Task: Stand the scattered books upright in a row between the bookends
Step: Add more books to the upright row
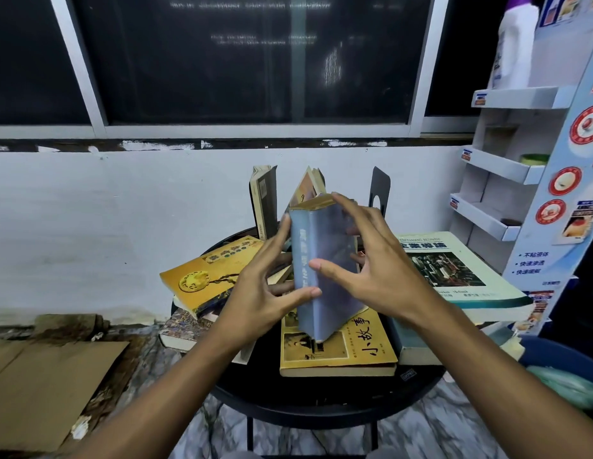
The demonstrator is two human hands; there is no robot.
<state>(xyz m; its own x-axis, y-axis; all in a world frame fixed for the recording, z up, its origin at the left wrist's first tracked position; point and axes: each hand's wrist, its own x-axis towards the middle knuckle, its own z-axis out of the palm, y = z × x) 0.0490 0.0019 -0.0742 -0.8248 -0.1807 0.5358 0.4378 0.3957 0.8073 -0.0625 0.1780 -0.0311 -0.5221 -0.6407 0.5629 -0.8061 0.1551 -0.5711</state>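
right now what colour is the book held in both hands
The book is blue-grey; head view.

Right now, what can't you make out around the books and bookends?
Head view:
Spine lettering on the blue book: motion-blurred.
Second bookend: not visible; only the black bookend shows, right rear.
Covers beneath the orange book: hidden by it.
The left hand: fingers partly behind the blue book.

Blue book (325, 260) glossy plastic-wrapped; bookend (380, 190) matt black metal; cardboard (40, 389) rough.
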